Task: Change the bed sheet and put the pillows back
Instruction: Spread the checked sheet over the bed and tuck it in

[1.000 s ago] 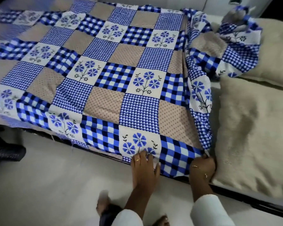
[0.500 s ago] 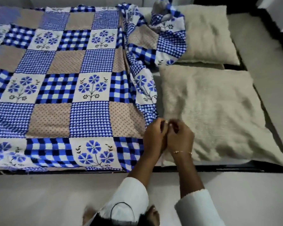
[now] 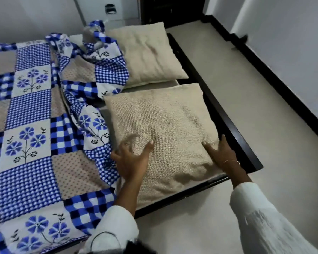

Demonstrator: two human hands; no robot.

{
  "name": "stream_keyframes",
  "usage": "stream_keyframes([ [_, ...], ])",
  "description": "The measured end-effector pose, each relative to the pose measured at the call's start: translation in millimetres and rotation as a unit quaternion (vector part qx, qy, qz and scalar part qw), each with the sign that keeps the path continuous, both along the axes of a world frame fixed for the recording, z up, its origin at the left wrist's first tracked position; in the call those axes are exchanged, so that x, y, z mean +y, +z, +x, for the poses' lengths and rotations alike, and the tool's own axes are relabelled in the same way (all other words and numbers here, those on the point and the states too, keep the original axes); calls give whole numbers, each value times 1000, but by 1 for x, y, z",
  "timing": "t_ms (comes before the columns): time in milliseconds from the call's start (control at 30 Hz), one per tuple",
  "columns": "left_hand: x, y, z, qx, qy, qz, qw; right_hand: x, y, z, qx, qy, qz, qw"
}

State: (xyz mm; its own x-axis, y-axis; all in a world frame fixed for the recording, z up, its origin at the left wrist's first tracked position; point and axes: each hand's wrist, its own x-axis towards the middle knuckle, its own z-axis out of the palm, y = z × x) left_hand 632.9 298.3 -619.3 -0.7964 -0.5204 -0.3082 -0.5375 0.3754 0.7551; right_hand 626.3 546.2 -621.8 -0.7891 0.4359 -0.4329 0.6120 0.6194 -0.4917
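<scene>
A blue, white and tan patchwork bed sheet [image 3: 31, 129] covers most of the bed; its right end lies bunched [image 3: 92, 70] short of the head end. Two beige pillows rest on the bare head end: a near pillow [image 3: 165, 125] and a far pillow [image 3: 147, 54]. My left hand [image 3: 130, 158] lies on the near pillow's left side, fingers spread, thumb on top. My right hand [image 3: 222, 154] presses on its right front corner, fingers apart. Whether the fingers grip the pillow I cannot tell.
The dark bed frame [image 3: 233, 136] runs along the head end and near side. Beige floor [image 3: 255, 107] lies to the right, bounded by a dark skirting [image 3: 283, 85] and white wall. A white cabinet [image 3: 116, 11] stands behind the bed.
My hands let go of the sheet's edge and moved right onto the near pillow. The view swung right toward the head end.
</scene>
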Motion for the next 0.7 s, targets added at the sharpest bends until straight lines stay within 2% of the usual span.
stream_keyframes([
  [133, 0, 15, -9, 78, 34, 77, 993, -7, -7, 3, 168, -67, -29, 983],
  [267, -10, 59, -34, 169, 31, 12, 985, -34, 10, 2, 300, -144, -73, 940],
  [367, -33, 90, -46, 226, 14, -20, 974, -62, 30, 4, 370, -154, -134, 906],
  [433, -61, 103, -46, 248, 27, -42, 968, -87, 43, -2, 390, -140, -180, 892],
  [533, -124, 107, -32, 266, 77, -78, 958, -147, 61, -12, 382, -86, -232, 891],
  [700, -273, 86, -1, 207, 172, -160, 950, -297, 59, -14, 354, 13, -261, 898],
])
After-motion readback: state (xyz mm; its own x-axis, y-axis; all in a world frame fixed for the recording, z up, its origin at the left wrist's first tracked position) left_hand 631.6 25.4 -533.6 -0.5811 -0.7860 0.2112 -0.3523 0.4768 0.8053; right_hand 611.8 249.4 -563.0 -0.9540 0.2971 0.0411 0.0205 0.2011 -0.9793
